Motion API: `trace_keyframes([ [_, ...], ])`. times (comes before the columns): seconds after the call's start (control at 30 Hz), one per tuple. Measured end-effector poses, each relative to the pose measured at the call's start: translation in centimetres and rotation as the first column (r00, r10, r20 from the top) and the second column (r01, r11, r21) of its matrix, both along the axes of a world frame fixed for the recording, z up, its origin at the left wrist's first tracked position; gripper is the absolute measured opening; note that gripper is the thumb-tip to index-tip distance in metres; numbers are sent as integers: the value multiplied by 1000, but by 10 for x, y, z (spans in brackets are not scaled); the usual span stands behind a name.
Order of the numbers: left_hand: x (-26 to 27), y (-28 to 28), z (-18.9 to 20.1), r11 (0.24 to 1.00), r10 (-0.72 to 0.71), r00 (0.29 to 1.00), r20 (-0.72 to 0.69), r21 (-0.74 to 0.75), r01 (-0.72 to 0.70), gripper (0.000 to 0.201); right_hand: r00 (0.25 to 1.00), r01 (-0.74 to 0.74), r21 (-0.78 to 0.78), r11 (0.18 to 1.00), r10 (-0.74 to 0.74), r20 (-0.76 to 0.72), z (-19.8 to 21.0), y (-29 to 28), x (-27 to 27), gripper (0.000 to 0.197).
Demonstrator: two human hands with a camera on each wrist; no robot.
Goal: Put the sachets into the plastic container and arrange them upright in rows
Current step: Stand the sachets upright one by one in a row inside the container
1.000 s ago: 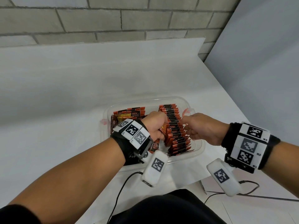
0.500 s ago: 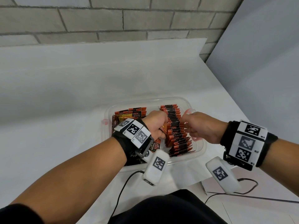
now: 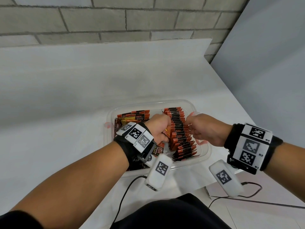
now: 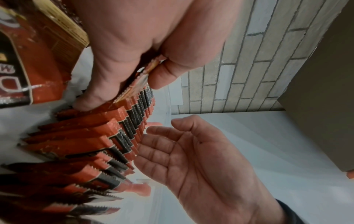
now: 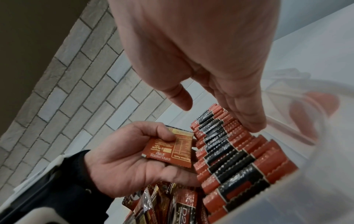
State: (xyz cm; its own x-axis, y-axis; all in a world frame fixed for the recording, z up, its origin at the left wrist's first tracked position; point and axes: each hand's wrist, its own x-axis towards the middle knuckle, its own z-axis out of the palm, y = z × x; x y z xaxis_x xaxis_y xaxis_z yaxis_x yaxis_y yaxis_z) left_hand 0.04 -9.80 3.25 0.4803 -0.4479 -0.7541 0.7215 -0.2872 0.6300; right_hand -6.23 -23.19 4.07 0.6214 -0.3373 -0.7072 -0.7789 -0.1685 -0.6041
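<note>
the container (image 3: 202, 111) is clear plastic with rounded corners and sits on the white desk (image 3: 66, 113), near its front edge. inside it, along the right side, a long row (image 3: 179, 129) of red-and-black sachets stands upright on edge, serrated tops up, leaning a little at the near end. left of the row, loose sachets (image 3: 132, 116) lie flat and jumbled, some printed "d2x".

the left hand (image 3: 158, 128) is over the container just left of the row; its grip is narrow, thumb and fingers pinching one sachet (image 5: 172, 150) by its edge, the printed back facing the right wrist camera. the right hand (image 3: 206, 129) is at the right of the row, its grip wide and holding nothing, straight fingertips (image 5: 249, 121) touching the tops of the row.

compared with half a second ago, the left hand sits slightly farther into the container, against the far part of the row, and the right hand has barely shifted.

beyond the container the desk meets a grey brick wall (image 3: 115, 19); a grey panel (image 3: 264, 71) stands to the right. wrist bands with black-and-white markers and their cables lie nearer than the container, and the left wrist covers its near left corner.
</note>
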Motion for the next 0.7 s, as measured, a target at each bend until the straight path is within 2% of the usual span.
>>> trace_keyframes([
  [0.07,-1,2,4,1000,3,1000,11,5,-3,19,1000,-3,-5,1000,3,2,-1,0,1,13],
  [0.17,0,0,4,999,38,999,-3,-11,-38,41,1000,-7,-9,1000,7,6,-1,0,2,15],
  [0.2,1,0,3,999,45,999,-12,-17,-46,40,1000,-9,-11,1000,9,7,-1,0,3,15],
  [0.3,0,0,3,998,62,998,-11,-18,-63,23,1000,-15,-13,1000,15,7,-3,-1,4,16],
  [0.57,6,1,3,995,99,995,-5,-23,-100,21,1000,-14,-53,998,14,-2,-2,-1,10,28],
  [0.7,12,-1,-1,991,124,992,-9,-46,-124,27,999,-21,-72,997,23,22,-1,-1,12,24],
])
